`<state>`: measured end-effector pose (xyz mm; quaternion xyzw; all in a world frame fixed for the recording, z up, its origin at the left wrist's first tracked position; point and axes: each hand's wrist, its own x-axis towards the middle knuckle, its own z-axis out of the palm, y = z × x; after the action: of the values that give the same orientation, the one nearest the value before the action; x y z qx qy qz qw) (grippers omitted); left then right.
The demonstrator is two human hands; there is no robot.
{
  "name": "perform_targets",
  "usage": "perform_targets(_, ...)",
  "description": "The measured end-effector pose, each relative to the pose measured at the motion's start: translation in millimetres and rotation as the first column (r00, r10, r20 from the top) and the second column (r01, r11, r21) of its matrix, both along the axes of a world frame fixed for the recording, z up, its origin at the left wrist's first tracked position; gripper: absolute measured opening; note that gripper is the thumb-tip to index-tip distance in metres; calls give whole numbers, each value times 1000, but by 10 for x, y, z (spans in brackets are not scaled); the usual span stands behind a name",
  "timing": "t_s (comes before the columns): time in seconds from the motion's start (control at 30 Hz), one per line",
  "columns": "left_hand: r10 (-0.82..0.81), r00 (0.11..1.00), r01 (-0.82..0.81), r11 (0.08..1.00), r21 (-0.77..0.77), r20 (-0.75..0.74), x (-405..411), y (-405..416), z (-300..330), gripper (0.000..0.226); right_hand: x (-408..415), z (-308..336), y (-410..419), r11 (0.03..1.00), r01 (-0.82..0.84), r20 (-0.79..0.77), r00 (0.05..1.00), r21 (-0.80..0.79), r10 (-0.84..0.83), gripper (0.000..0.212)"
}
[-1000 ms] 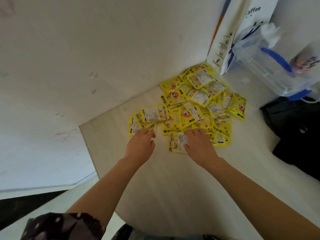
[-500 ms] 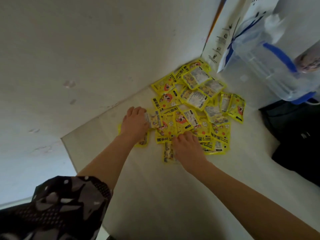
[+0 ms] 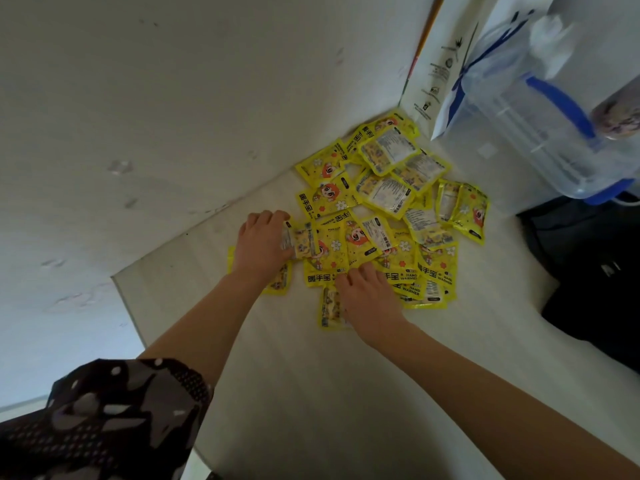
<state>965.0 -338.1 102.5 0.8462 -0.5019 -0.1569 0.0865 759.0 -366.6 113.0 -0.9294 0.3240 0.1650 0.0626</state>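
pile: packets (image 3: 384, 199) loose, overlapping, frame centre, on table (image 3: 311, 393)
left hand (image 3: 261, 244): grips one packet (image 3: 303, 241), pile's left edge
right hand (image 3: 369, 296): fingers flat on pile's lower edge, grips nothing
progress: early, looks like nearly all still ungathered

A: How is the light?
B: Dim and flat, with a greenish-grey cast; the wall (image 3: 156, 98) looks dull and shadows on the tabletop (image 3: 311, 393) are faint.
A: And sharpness?
B: Print on the yellow packets (image 3: 384, 192) reads in the middle; straight lines bow toward the edges, and the sleeve (image 3: 104, 420), lower left, is soft
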Motion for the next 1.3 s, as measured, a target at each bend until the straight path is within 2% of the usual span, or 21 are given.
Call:
perform_targets(0.13, 12, 998, -14, 999, -31, -63, -60, 75, 31, 41, -40, -6, 38, 1000, 21, 0, 1000, 13, -21, 60)
perform_targets(0.23, 36, 995, -42, 997, -62, -96, -116, 137, 68, 35, -81, 5, 74, 999, 0, 2, 1000, 40, 0, 64)
perform_targets(0.33, 62, 986, -72, 996, -59, -152, -152, 176, 70, 40, -107, 6, 92, 1000, 0, 9, 1000, 30, -1, 53)
perform_targets(0.47, 120, 974, -109, 992, 63, -192, -176, 220, 77, 35, -132, 72, 59, 993, 1, 101, 995, 121, -14, 25)
perform_targets(0.6, 146, 954, -150, 989, 4, -261, -156, 277, 152, 18, -152, 213, -77, 963, 99, 199, 968, 251, -152, 25)
perform_targets(0.7, 194, 940, -210, 977, -28, -280, -68, 290, 236, 14, -127, 263, -250, 914, 204, 215, 932, 351, -291, 29)
perform_targets(0.83, 194, 944, -202, 979, -3, -269, 83, 236, 290, 15, -4, 277, -447, 822, 309, 217, 866, 478, -451, 33)
perform_targets(1.13, 165, 930, -139, 985, 101, -329, 313, -13, 289, 18, 454, 176, -605, 660, 458, 153, 742, 596, -653, 33)
perform_targets(1.23, 188, 922, -150, 979, 136, -339, 375, -63, 243, 22, 538, 142, -609, 668, 519, 94, 749, 533, -656, 42)
perform_targets(1.3, 181, 931, -134, 977, 167, -315, 410, -82, 208, 32, 593, 107, -570, 714, 525, 64, 784, 464, -618, 35)
